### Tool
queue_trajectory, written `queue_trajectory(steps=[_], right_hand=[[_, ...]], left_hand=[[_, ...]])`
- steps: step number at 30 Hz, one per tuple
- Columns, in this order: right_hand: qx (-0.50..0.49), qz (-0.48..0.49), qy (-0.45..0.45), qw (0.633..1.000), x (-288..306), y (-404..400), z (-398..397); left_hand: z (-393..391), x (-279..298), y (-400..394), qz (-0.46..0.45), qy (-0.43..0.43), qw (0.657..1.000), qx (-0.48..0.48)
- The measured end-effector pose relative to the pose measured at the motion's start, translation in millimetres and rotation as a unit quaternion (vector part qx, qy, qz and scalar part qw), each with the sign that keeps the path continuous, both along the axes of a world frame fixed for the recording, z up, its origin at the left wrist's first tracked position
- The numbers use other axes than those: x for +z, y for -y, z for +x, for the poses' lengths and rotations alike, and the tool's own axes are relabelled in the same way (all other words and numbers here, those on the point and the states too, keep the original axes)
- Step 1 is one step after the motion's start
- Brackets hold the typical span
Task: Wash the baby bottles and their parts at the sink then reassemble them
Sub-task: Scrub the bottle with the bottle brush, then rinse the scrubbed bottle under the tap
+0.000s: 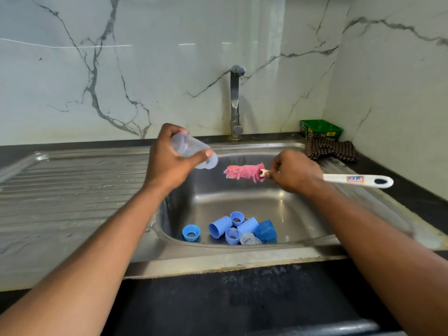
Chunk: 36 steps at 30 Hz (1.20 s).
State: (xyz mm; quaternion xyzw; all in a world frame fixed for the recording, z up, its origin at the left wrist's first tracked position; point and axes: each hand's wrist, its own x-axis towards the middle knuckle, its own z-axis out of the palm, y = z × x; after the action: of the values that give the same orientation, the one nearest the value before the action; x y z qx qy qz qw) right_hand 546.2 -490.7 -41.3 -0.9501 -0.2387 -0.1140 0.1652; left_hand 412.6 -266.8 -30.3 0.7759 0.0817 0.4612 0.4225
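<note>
My left hand [167, 161] grips a clear baby bottle [191, 150] over the sink, lying sideways with its mouth toward the right. My right hand [294, 174] holds the white handle of a bottle brush [356, 181]; its pink sponge head [243, 172] points at the bottle's mouth, a small gap apart. Down in the basin lie several blue bottle parts [219, 226]: caps, a screw ring [191, 232] and a darker blue cap [265, 230], plus a clear teat [249, 238].
The steel sink [278, 207] has a ribbed drainboard [72, 185] on the left. A tap [235, 100] stands at the back, with no water seen running. A green tub [321, 128] and a checked cloth [329, 149] sit at the back right on the dark counter.
</note>
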Motion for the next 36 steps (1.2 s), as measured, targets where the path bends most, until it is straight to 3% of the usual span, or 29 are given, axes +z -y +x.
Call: queue_trajectory(steps=[2,6,9,13,17,21,28,31,34,36], right_hand=[[-0.002,0.028,-0.004,1.0,-0.9,-7.0,-1.1],[0.001,0.059,-0.035,0.998,-3.9,-13.2,-3.6],[0.007,0.098,-0.056,0.994,-5.3,-11.5,-6.8],[0.014,0.131,-0.079,0.988,-4.3,-10.8,-6.7],[0.003,0.182,-0.104,0.978,2.1,3.3,4.3],[-0.031,0.234,-0.091,0.968,10.9,26.0,21.1],[-0.134,0.305,-0.001,0.943,17.6,106.3,49.2],[-0.182,0.251,0.016,0.95,5.4,130.2,66.7],[-0.245,0.111,-0.028,0.963,-4.7,138.2,83.9],[-0.274,0.036,0.011,0.961,-3.1,129.7,89.2]], left_hand=[[3.9,0.6,8.9,0.06,0.008,0.998,-0.019],[8.9,-11.4,15.8,0.122,-0.162,0.979,0.003],[10.3,-13.5,18.1,0.075,-0.129,0.989,0.002],[9.6,-20.7,18.9,0.07,-0.176,0.982,0.008],[13.5,-15.3,29.3,-0.008,-0.105,0.994,0.039],[30.8,-11.1,45.9,-0.113,-0.111,0.987,0.034],[91.4,-6.3,101.5,-0.325,-0.117,0.937,-0.058],[112.6,-22.1,117.2,-0.344,-0.136,0.926,-0.072],[124.1,-35.1,127.1,-0.325,-0.149,0.929,-0.099],[129.2,-35.4,125.5,-0.31,-0.155,0.932,-0.103]])
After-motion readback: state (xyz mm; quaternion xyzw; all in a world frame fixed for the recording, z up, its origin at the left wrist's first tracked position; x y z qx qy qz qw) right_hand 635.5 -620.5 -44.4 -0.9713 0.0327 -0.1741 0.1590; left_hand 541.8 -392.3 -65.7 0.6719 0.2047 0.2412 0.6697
